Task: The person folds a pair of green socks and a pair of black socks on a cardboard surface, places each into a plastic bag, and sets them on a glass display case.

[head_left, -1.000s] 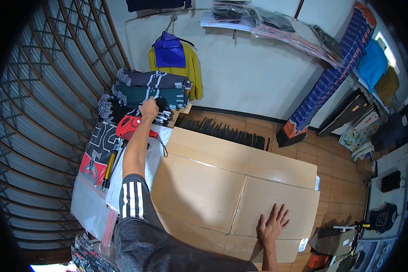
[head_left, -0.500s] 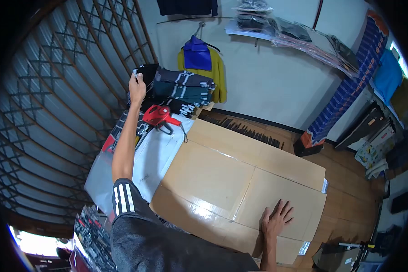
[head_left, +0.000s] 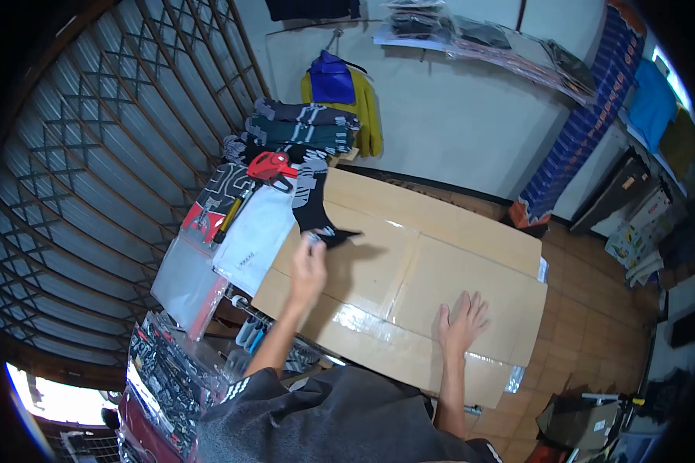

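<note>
My left hand (head_left: 309, 272) is closed on one end of a black cloth piece (head_left: 310, 207) with a grey-and-white pattern. The cloth trails back from my fingers toward the folded garments (head_left: 301, 135) stacked at the far left, and its near end hangs over the cardboard sheet (head_left: 471, 270). Farther right, my right hand (head_left: 463, 328) lies flat on that cardboard with its fingers spread. A red handheld tool (head_left: 269, 167) rests beside the stack, left of the cloth.
White plastic packaging (head_left: 255, 239) and a yellow-and-black tool (head_left: 232, 216) lie left of the cardboard. Bagged garments (head_left: 162, 378) are piled at lower left. A folding metal gate (head_left: 93, 193) runs along the left. A tall blue roll (head_left: 579, 116) leans by the wall.
My left hand has come back from the stack toward me and to the right, drawing the black cloth over the cardboard. My right hand still lies flat on the cardboard.
</note>
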Motion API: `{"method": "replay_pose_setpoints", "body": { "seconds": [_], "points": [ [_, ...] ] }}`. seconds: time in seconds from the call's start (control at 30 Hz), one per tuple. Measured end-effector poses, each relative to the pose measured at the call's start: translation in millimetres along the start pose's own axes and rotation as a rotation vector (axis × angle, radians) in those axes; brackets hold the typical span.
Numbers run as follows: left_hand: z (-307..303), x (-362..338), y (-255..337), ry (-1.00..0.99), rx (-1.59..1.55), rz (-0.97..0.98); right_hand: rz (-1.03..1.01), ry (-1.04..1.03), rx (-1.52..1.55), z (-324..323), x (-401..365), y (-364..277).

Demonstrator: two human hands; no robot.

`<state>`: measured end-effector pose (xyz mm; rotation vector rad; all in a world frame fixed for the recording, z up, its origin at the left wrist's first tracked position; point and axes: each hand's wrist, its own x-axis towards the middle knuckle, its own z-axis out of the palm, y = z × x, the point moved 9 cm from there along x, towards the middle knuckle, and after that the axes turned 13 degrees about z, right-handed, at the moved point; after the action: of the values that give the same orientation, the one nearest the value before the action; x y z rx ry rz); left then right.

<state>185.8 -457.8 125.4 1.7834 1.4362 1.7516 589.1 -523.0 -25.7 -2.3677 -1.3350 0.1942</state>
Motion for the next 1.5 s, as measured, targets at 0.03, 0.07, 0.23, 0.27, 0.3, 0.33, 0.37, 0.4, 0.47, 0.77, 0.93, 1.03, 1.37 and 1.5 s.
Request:
{"method": "replay_pose_setpoints", "body": {
  "seconds": [0.03,0.07,0.23,0.27,0.3,0.33,0.37,0.4,0.47,0.77,0.93,1.03,1.37,1.5],
  "points": [
    [25.8,-33.2,-0.2,-0.099,0.0,-0.082,-0.009,0.014,0.019,-1.6,-0.2,2.8],
    [50.3,-66.7,-4.8,-0.202,0.002,-0.164,-0.022,0.008,0.069,-6.9,-2.0,2.6],
    [151.8,-158.8,81.7,-0.727,-0.392,0.041,-0.046,0.061,0.391,-27.3,-3.0,28.6],
    [156.0,-164.1,96.7,-0.803,-0.384,0.095,-0.023,0.05,0.478,-30.4,-3.4,40.4],
    [160.3,-168.7,105.9,-0.873,-0.372,0.151,-0.006,0.04,0.566,-34.9,-3.3,48.5],
    [159.0,-164.0,95.5,-0.806,-0.369,0.166,0.007,0.027,0.657,-38.3,-3.3,54.9],
    [153.8,-154.4,77.8,-0.706,-0.304,0.15,-0.015,0.041,0.656,-43.2,-4.6,57.6],
    [145.4,-143.8,59.7,-0.606,-0.237,0.13,-0.07,0.045,0.609,-49.0,-8.5,54.3],
    [121.5,-120.8,16.5,-0.423,-0.057,0.044,-0.181,0.052,0.515,-60.4,-15.9,46.8],
    [60.9,-96.8,-121.7,-0.209,0.193,-0.155,-0.062,0.083,0.257,-75.3,-19.9,57.5],
    [58.1,-90.7,-108.1,-0.248,0.262,-0.307,0.109,0.015,0.314,-62.6,-4.9,83.0],
    [56.1,-82.0,-119.3,-0.154,0.263,-0.348,0.117,-0.018,0.315,-58.9,5.6,84.5],
    [40.4,-75.8,-139.0,-0.048,0.258,-0.384,0.254,-0.122,0.709,-72.4,5.4,73.4],
    [40.2,-80.6,-154.5,-0.049,0.208,-0.381,0.224,-0.063,0.552,-53.7,6.5,87.9]
  ]
}}
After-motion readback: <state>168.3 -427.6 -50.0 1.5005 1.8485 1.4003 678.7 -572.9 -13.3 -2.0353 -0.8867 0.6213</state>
